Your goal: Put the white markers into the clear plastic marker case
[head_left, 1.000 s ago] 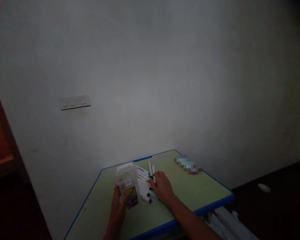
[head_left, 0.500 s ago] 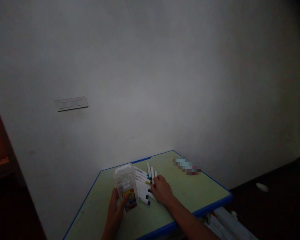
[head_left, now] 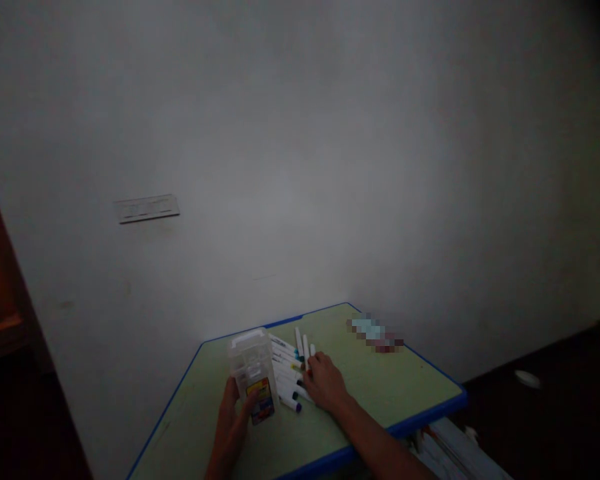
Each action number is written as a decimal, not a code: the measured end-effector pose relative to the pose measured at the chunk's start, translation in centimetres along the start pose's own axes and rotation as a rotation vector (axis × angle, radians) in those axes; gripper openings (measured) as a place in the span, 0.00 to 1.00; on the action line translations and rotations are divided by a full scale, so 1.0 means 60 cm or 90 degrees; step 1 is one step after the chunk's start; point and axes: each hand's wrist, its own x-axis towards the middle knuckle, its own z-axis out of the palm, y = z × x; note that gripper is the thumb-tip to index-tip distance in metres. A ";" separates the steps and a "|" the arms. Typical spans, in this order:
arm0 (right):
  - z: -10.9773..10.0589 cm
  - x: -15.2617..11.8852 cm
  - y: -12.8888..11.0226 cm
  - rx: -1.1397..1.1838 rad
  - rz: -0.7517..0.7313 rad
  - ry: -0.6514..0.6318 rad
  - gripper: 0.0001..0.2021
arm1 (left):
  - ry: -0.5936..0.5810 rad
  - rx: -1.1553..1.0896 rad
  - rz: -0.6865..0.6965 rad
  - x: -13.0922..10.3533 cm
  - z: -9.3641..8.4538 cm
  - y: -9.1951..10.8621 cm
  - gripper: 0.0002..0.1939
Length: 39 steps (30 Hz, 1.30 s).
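Left hand [head_left: 231, 421]: grip closed round clear plastic box [head_left: 253, 363]. Right hand [head_left: 326, 383]: fingers curled at white-barrelled markers [head_left: 305, 348] on pale-green, blue-edged tabletop [head_left: 380, 393]; hold unclear. Brace box, pinch barrels mid-length.

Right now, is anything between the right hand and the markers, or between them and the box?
Nothing visible: the right hand is at the markers, which lie beside the box. Whether its lid is shut, I can't tell.

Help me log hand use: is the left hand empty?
No, the left hand grips the clear plastic box beside the white markers.
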 end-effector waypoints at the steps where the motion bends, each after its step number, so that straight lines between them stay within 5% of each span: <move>1: 0.001 0.000 0.000 -0.001 0.000 0.001 0.11 | 0.005 -0.010 0.002 0.000 0.001 0.001 0.25; 11: -0.002 0.000 0.001 0.004 -0.003 -0.011 0.10 | -0.031 -0.015 -0.019 0.005 -0.004 -0.022 0.28; 21: -0.006 -0.001 -0.001 -0.006 0.007 -0.016 0.10 | -0.047 0.000 -0.008 0.002 -0.006 -0.007 0.25; 39: -0.009 0.001 -0.002 0.001 0.005 -0.022 0.10 | 0.015 0.003 0.001 -0.001 0.004 0.007 0.24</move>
